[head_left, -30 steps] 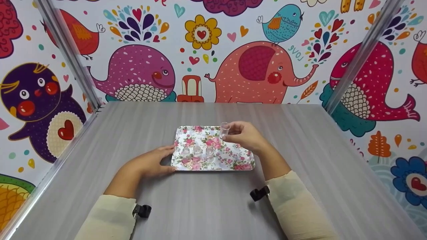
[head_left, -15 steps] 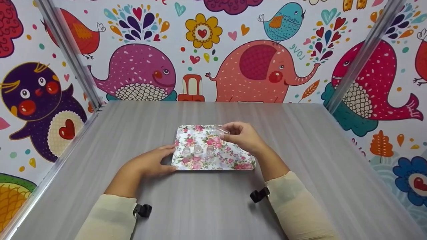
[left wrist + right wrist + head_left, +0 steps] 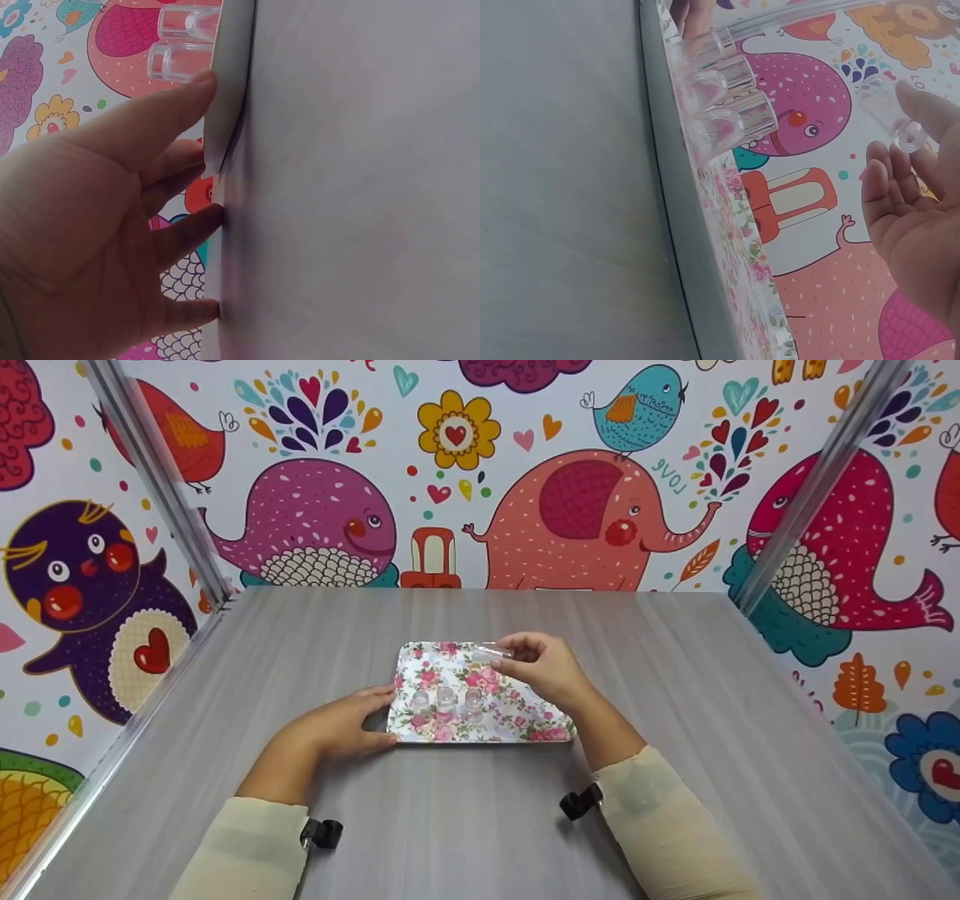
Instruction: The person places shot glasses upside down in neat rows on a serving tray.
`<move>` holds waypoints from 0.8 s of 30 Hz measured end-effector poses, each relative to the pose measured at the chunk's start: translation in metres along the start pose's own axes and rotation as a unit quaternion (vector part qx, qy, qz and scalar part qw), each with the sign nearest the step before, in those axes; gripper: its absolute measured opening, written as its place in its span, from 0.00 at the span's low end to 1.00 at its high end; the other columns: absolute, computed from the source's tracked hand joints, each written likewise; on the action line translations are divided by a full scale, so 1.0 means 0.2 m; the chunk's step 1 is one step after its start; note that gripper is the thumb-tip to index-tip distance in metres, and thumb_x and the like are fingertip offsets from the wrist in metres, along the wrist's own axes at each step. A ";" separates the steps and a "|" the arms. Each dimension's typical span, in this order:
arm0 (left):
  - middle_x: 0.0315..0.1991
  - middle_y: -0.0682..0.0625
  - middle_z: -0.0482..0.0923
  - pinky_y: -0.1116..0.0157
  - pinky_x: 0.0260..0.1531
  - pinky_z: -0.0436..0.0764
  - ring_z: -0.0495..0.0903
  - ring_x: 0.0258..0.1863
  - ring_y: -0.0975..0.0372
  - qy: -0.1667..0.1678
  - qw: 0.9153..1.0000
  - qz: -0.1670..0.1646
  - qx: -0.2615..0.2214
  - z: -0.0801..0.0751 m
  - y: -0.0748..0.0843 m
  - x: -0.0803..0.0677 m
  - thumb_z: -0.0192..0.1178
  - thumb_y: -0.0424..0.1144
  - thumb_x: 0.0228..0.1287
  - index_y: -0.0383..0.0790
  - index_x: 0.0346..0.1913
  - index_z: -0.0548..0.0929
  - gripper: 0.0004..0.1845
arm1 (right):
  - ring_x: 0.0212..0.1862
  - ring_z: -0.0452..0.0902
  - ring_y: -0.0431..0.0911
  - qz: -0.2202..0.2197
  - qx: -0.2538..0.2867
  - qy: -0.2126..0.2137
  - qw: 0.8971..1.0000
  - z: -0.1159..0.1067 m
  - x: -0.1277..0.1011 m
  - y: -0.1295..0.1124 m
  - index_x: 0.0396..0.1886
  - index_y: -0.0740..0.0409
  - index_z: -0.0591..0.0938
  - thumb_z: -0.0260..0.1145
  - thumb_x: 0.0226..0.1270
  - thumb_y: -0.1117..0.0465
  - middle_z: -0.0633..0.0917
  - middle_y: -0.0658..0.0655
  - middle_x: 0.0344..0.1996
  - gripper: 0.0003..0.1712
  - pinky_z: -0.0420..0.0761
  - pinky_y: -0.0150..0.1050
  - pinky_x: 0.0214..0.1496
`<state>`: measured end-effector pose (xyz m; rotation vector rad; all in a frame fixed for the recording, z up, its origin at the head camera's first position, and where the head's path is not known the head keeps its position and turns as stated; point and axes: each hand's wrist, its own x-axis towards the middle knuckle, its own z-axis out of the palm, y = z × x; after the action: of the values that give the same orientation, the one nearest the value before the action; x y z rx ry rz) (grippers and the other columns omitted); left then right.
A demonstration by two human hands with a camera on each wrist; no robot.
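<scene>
In the head view, my right hand (image 3: pixel 544 667) pinches a small clear shot glass (image 3: pixel 491 652) between thumb and fingers, over the far part of a flower-patterned tray (image 3: pixel 517 727). The glass is tipped well over to one side; the right wrist view shows this held glass (image 3: pixel 885 109) raised off the tray. My left hand (image 3: pixel 341 727) rests at the tray's left side, its thumb on the near corner and its other fingers spread along the left edge. Three more clear shot glasses (image 3: pixel 446 701) stand in a row on the tray's left half.
The tray lies on a grey wood-grain table (image 3: pixel 465 810). A wall (image 3: pixel 450 510) printed with cartoon animals closes off the back, with metal corner posts (image 3: pixel 787 510) at both sides. A small black camera (image 3: pixel 581 802) is strapped at each wrist.
The glass in my right hand has gone from upright to tipped on its side, its far end swinging left. My left hand and the three standing glasses have stayed put.
</scene>
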<state>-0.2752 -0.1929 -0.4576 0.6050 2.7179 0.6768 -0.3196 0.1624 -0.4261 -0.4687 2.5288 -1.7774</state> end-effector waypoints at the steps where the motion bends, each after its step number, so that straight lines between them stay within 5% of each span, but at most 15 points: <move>1: 0.86 0.44 0.58 0.41 0.85 0.58 0.57 0.86 0.43 -0.001 1.000 0.000 0.000 0.00 0.00 0.00 0.70 0.53 0.72 0.35 0.83 0.64 0.45 | 0.38 0.80 0.45 -0.002 0.000 0.001 1.000 0.00 0.00 0.00 0.50 0.53 0.91 0.83 0.63 0.51 0.88 0.52 0.35 0.20 0.83 0.32 0.38; 7: 0.86 0.43 0.59 0.41 0.85 0.58 0.57 0.85 0.42 0.002 1.000 0.005 0.000 0.00 0.00 0.00 0.70 0.52 0.72 0.34 0.82 0.65 0.45 | 0.37 0.79 0.44 -0.019 0.009 -0.001 1.000 0.01 -0.01 0.00 0.51 0.53 0.92 0.83 0.63 0.50 0.88 0.53 0.36 0.20 0.84 0.32 0.39; 15: 0.86 0.41 0.59 0.41 0.84 0.58 0.58 0.85 0.41 0.003 1.000 0.007 0.002 -0.01 0.01 -0.01 0.70 0.50 0.72 0.32 0.82 0.65 0.45 | 0.51 0.87 0.48 -0.011 0.033 -0.028 0.999 0.03 0.00 0.01 0.62 0.57 0.88 0.78 0.67 0.64 0.91 0.59 0.55 0.23 0.90 0.32 0.51; 24: 0.86 0.42 0.59 0.41 0.84 0.59 0.58 0.85 0.41 0.003 1.000 0.005 0.001 0.00 0.00 0.00 0.70 0.51 0.72 0.34 0.82 0.65 0.45 | 0.54 0.88 0.47 -0.007 0.026 -0.068 0.997 0.04 -0.01 0.02 0.63 0.58 0.87 0.75 0.68 0.66 0.89 0.64 0.61 0.24 0.90 0.33 0.51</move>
<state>-0.2753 -0.1931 -0.4575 0.6192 2.7242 0.6795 -0.3172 0.1574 -0.4323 -0.5865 2.3892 -1.7456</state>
